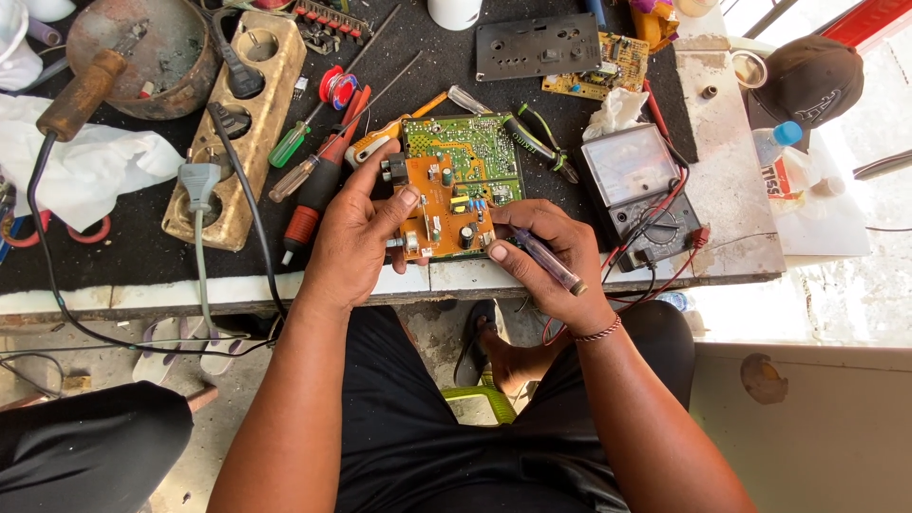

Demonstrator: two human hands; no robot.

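Left hand point(356, 237): closed on the left edge of the orange circuit board point(445, 211), thumb laid over its top face, fingers beneath.

Right hand point(551, 261): wrapped around a clear-handled screwdriver point(549, 263), held like a pen, the handle end pointing toward the person; the tip meets the board's right edge. A beaded bracelet point(600, 332) sits on that wrist.

Orange circuit board: held just above the near edge of the table point(142, 249), between both hands, components facing up. It overlaps the lower part of a green circuit board point(465, 144) lying flat behind it.

Right of the boards: a grey meter point(635, 180) with red and black leads trailing off the table edge; a pair of cutters point(537, 142) between meter and green board.

Left of the boards: several screwdrivers point(318, 176) with red, green and orange handles, lying together at a slant.

Further left: a tan socket strip point(237, 123) with two plugs pushed in, cables running off the near edge.

Far left: a wooden-handled soldering iron point(84, 90) resting on a rusty round tin point(157, 57); white cloth point(76, 161) beneath.

Far right: a dark cap point(812, 81).
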